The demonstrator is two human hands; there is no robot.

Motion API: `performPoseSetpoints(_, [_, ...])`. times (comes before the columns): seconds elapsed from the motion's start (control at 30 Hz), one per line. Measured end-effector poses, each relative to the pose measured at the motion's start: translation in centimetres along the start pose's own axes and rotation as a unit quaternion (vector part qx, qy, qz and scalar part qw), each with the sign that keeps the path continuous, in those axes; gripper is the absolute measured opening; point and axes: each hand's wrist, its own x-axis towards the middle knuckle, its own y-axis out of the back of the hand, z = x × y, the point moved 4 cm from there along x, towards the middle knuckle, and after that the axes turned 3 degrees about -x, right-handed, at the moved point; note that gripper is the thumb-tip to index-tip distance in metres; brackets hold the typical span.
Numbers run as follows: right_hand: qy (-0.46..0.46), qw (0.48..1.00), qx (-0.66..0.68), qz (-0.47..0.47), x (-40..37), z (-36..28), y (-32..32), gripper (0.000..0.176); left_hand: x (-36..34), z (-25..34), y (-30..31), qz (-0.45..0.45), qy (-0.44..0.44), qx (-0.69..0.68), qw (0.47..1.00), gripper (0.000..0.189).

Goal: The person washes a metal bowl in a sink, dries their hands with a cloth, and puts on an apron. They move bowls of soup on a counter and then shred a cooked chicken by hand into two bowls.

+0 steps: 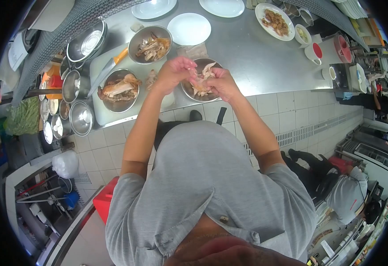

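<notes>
Over a steel bowl of torn chicken meat [201,94], my two hands are close together on a piece of chicken [199,85]. My right hand [224,84] has its fingers curled round the piece from the right. My left hand [176,72] pinches at it from the left, fingertips partly hidden. Beside my left forearm, a steel bowl [106,104] contains a large browned chicken piece [122,88]. Bones and scraps [154,48] fill another steel bowl [132,44] beyond it. A small chicken scrap [151,79] lies on the cutting board [100,71].
An orange-handled knife [108,68] rests on the board's left side. Several steel bowls [82,117] crowd the left edge. White plates [189,29] sit at the back. A plate of browned food [274,22] and cups [313,53] stand right. Another person [342,195] is behind me.
</notes>
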Motion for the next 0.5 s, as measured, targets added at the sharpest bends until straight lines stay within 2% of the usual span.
performPoseSetpoints(0.1, [-0.011,1.0,0.015,0.013,-0.7,-0.8,-0.3,0.021,0.1,1.9,1.1,0.016,-0.019,0.021,0.999,0.019])
performPoseSetpoints(0.2, [-0.012,1.0,0.01,0.011,-0.7,-0.4,0.5,0.022,0.9,4.3,5.0,0.095,-0.073,0.135,0.984,0.018])
performPoseSetpoints(0.23, [-0.015,1.0,0.01,0.012,-0.9,-0.6,0.5,0.023,1.1,5.6,5.7,0.117,-0.061,0.296,0.946,0.019])
performPoseSetpoints(0.27, [-0.017,1.0,0.01,0.013,-1.1,-0.9,0.5,0.023,1.3,7.0,6.3,0.135,-0.048,0.449,0.882,0.021])
performPoseSetpoints(0.3, [-0.021,1.0,0.009,0.013,-1.3,-1.1,0.4,0.024,1.4,7.9,7.1,0.151,-0.032,0.589,0.793,0.024])
performPoseSetpoints(0.37, [-0.015,1.0,0.001,0.025,-1.2,-1.2,0.5,0.024,2.7,5.9,12.2,0.14,-0.065,0.647,0.746,0.028])
performPoseSetpoints(0.5, [-0.01,1.0,-0.006,0.016,-1.1,-1.1,0.6,0.023,2.9,6.6,14.2,0.148,-0.073,0.739,0.654,0.031])
